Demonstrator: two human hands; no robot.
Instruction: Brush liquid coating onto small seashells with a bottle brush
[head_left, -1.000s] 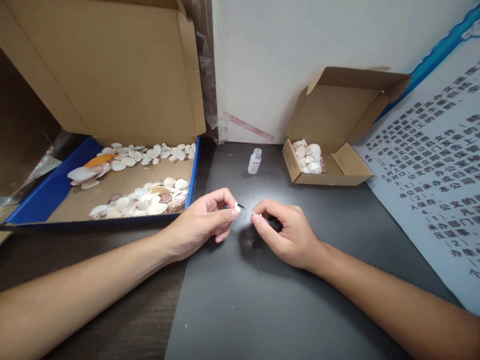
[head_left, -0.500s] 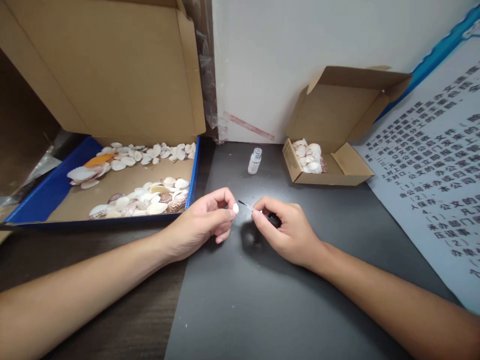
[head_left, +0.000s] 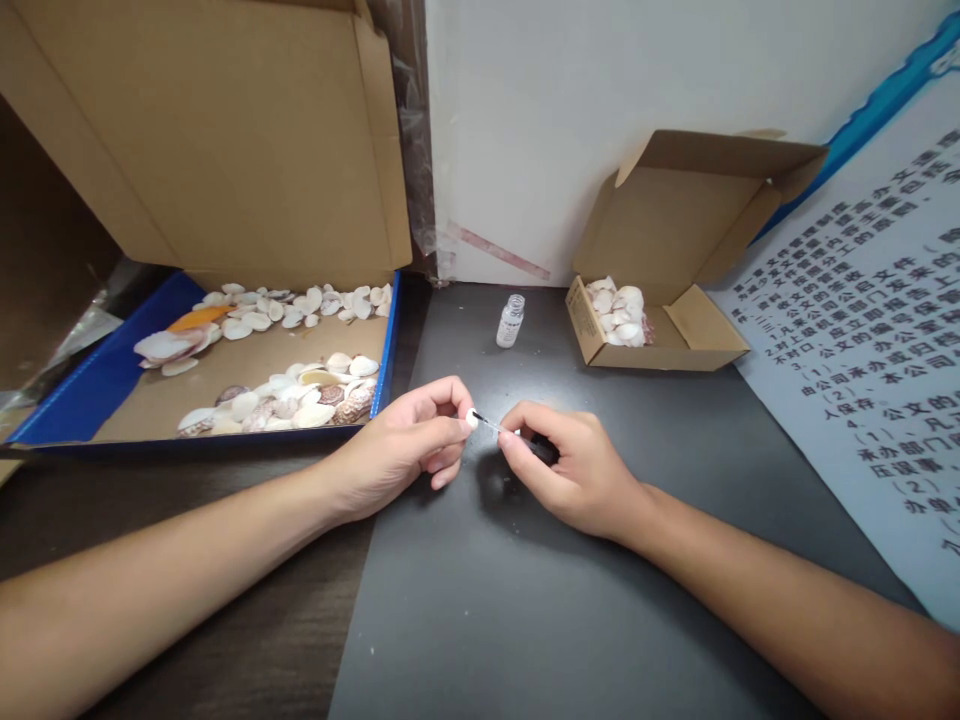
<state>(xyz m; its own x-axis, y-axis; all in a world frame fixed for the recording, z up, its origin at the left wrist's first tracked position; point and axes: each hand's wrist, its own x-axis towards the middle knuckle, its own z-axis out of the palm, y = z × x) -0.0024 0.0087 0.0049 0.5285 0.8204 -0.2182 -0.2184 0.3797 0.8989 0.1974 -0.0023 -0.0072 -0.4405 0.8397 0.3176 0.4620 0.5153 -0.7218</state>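
Observation:
Between the thumb and fingers of my left hand [head_left: 420, 432] is pinched a small white shell [head_left: 471, 419], mostly hidden by the fingertips. My right hand [head_left: 571, 462] is closed on a small applicator brush [head_left: 541, 448] with a black cap for a handle and a thin clear stem. The brush's dark tip meets the shell. Beyond both hands, a small glass bottle [head_left: 509, 324] with a white label stands upright and uncapped on the dark grey mat [head_left: 450, 620].
To the left lies an open blue-edged cardboard box [head_left: 127, 400] with white and brown shells [head_left: 300, 395] in two groups. A smaller open cardboard box [head_left: 667, 357] at the back right holds white shells [head_left: 619, 312]. A printed sheet [head_left: 862, 350] leans along the right.
My right hand has shifted slightly left, bringing the brush tip from just beside the shell onto it. My left hand has stayed almost still.

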